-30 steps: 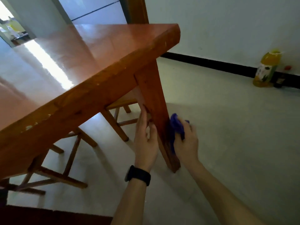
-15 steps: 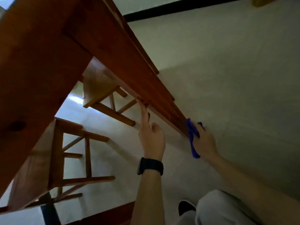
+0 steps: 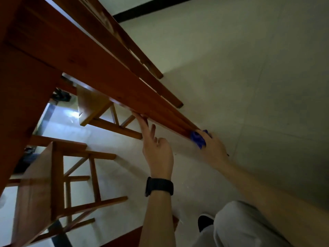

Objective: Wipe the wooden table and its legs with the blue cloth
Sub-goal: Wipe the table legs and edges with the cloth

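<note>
The person is crouching beside the wooden desk (image 3: 35,56) and working on the desk leg (image 3: 135,97) nearest them. The blue cloth (image 3: 197,139) is sitting at the very foot of that leg, just above the floor (image 3: 258,90). The right hand (image 3: 214,151) is gripping it, with the fingers bunched round the fabric and pressing it against the wood. A little higher up the leg, on its inner side, the left hand (image 3: 158,154), with a dark watch (image 3: 159,186) on its wrist, is steadying things. Its first two fingers are lying straight, slightly apart and touching the leg, and it is holding nothing.

From here the main risk looks like a missed patch: the cloth is covering only one face of the leg, so the far and inner faces may be going unwiped. The crumpled cloth could also be dragging on the floor and picking up grit to smear back on. Leaning harder on the leg could be shifting the desk toward the stools (image 3: 57,175) behind it.
</note>
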### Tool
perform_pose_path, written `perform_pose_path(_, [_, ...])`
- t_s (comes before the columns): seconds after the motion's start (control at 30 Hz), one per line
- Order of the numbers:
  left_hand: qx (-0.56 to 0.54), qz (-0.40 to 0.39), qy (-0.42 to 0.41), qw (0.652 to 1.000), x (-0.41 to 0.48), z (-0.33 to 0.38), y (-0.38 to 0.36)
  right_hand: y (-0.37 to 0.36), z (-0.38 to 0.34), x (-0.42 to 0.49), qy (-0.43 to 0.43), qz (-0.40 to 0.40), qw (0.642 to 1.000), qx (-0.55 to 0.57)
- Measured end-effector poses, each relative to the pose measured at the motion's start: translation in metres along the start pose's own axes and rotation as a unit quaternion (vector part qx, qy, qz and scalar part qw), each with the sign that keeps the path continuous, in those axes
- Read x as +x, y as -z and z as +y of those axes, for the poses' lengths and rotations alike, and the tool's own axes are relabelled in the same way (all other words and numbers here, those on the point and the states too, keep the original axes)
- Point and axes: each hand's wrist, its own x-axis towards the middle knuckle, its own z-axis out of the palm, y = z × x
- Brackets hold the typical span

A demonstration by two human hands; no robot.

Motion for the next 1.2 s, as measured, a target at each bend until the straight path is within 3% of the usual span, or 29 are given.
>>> perform_pose_path(0.07, [0.002,0.001,-0.006,1.000,0.002,-0.003,-0.001,0.008,-0.033,0.002,0.048,0.091,0.993,0.062])
perform_pose_path(0.13, [-0.001,-0.004,-0.006,1.000,0.004,-0.007,0.000,0.018,-0.084,-0.002,0.160,0.181,0.965,0.106])
perform_pose_path(0.23, [0.005,-0.009,-0.002,1.000,0.005,-0.011,0.003,0.010,-0.116,-0.007,0.271,0.237,0.931,0.069])
perform_pose_path(0.3, [0.013,-0.005,-0.003,1.000,0.005,-0.010,0.003,-0.006,-0.090,-0.002,0.208,0.207,0.955,0.040])
perform_pose_path(0.43, [0.013,-0.005,0.001,1.000,0.004,-0.002,0.002,-0.003,-0.027,-0.003,0.024,0.065,0.997,0.046])
perform_pose_path(0.5, [0.002,0.010,0.009,1.000,0.001,0.005,0.000,0.010,-0.045,-0.001,0.056,0.093,0.991,0.082])
perform_pose_path(0.6, [0.001,0.055,-0.018,0.998,0.000,0.015,-0.004,0.037,-0.121,0.000,0.184,0.185,0.953,0.157])
perform_pose_path(0.7, [0.006,0.106,-0.065,0.992,0.005,0.019,-0.001,0.037,-0.154,0.004,0.303,0.256,0.913,0.096])
perform_pose_path(0.8, [-0.006,0.117,-0.057,0.991,0.006,0.021,-0.002,0.015,-0.105,0.011,0.235,0.213,0.947,0.047])
perform_pose_path(0.87, [-0.023,0.110,-0.043,0.993,0.005,0.024,-0.004,0.011,-0.059,0.006,0.084,0.116,0.988,0.052])
perform_pose_path(0.93, [-0.037,0.105,-0.038,0.993,0.003,0.025,-0.004,0.017,-0.031,0.002,-0.044,0.018,0.997,0.063])
perform_pose_path(0.97, [-0.042,0.106,-0.045,0.992,0.004,0.026,-0.004,0.021,-0.029,0.002,-0.044,0.019,0.996,0.070])
perform_pose_path(1.13, [-0.026,0.117,-0.059,0.991,0.007,0.015,-0.010,0.018,-0.091,0.001,0.126,0.167,0.967,0.142])
perform_pose_path(1.2, [-0.023,0.134,-0.083,0.987,0.009,0.009,-0.015,-0.003,-0.090,-0.004,0.134,0.195,0.963,0.129])
